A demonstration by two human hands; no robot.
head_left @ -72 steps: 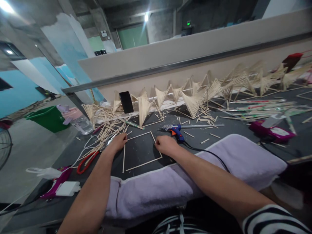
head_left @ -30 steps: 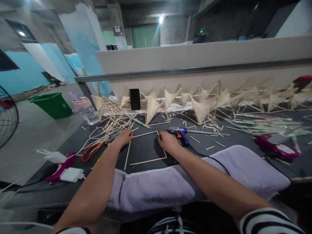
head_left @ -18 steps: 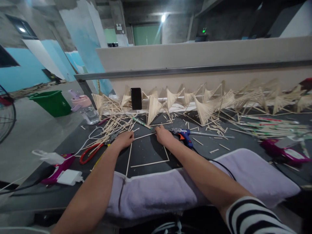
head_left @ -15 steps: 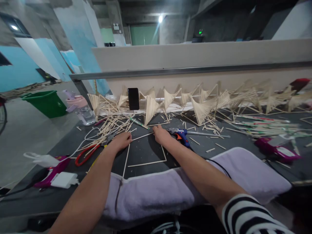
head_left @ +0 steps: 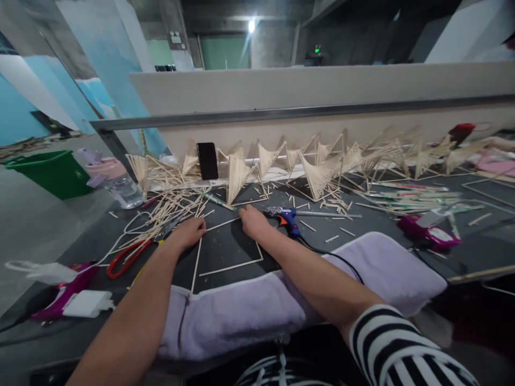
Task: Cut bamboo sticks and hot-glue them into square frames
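Observation:
My left hand and my right hand rest low over the dark tabletop. A thin wooden stick runs between them, with the closed fingers of each hand at one end. Nearer to me, more sticks lie flat: one slants down from my left hand, and a front stick meets a short side stick below my right wrist. Together they outline a four-sided shape, its front left corner apart. Just right of my right hand lies a blue glue gun with an orange trigger. My fingertips are partly hidden.
Twisted stick models line the back, beside an upright phone. Loose sticks, a red-handled tool and a water bottle lie or stand left. A lilac towel covers the front edge. Purple power strips sit at both sides.
The whole view has shifted a little to the right, so things appear farther left. Both hands keep their places at the stick's ends.

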